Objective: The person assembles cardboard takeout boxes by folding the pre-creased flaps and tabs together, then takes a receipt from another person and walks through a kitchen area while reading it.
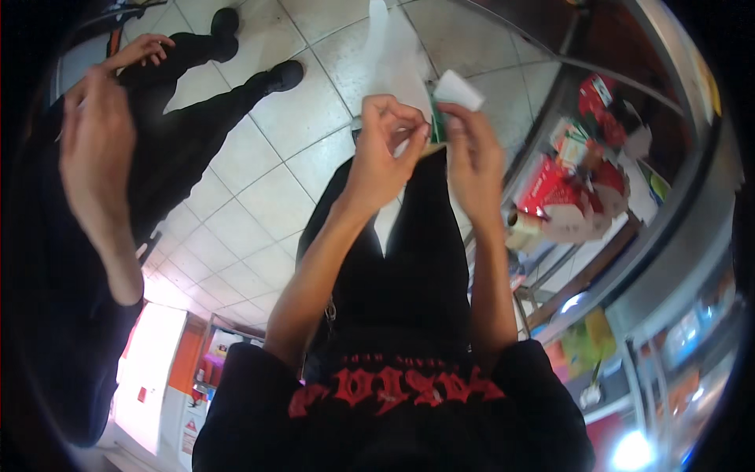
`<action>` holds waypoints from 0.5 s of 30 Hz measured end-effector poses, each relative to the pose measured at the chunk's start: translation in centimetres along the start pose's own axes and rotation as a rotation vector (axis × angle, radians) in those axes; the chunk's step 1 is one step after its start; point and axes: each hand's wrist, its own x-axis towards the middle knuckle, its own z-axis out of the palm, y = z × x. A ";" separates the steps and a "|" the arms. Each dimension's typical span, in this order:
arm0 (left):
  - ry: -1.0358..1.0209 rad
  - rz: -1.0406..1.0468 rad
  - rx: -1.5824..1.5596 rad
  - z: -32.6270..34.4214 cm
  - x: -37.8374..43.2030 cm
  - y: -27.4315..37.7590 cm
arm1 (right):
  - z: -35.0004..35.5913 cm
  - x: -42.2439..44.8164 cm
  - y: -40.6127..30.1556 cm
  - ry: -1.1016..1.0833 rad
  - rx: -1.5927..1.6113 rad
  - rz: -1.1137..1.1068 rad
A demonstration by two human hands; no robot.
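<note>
My left hand (389,156) is raised over my lap, its fingers curled and thumb and fingertips meeting; a small pale bit shows inside the curl, but whether the hand grips it is unclear. Beside it, my right hand (476,159) pinches a small white folded piece (459,89), perhaps paper, between thumb and fingers. Beyond the left fingers stretches a whitish, partly translucent sheet (398,65), up to the top of the view. Between the hands is a narrow green thing (436,124), mostly hidden.
At left is a person in dark clothes, with a blurred raised hand (97,141) and another hand (141,50) farther up. Pale floor tiles (259,177) lie below. On the right, a metal-edged shelf holds red packaging (551,189) and a roll (525,227).
</note>
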 end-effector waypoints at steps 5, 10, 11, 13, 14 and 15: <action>-0.141 0.107 0.307 0.6 -5.7 4.9 | 0.6 -8.3 -5.0 0.084 0.248 0.219; -0.174 0.115 0.475 2.1 -10.5 7.2 | -0.1 -12.9 -3.6 0.104 0.591 0.368; -0.167 0.092 0.490 2.1 -11.1 7.2 | 0.0 -13.7 -3.6 0.111 0.595 0.366; -0.145 0.097 0.517 2.0 -11.7 6.5 | -0.1 -14.7 -4.3 0.126 0.598 0.355; -0.160 0.085 0.572 2.0 -12.0 6.7 | -0.2 -15.4 -4.2 0.122 0.522 0.363; -0.172 0.083 0.627 2.0 -12.0 7.1 | -0.4 -15.8 -4.1 0.117 0.447 0.362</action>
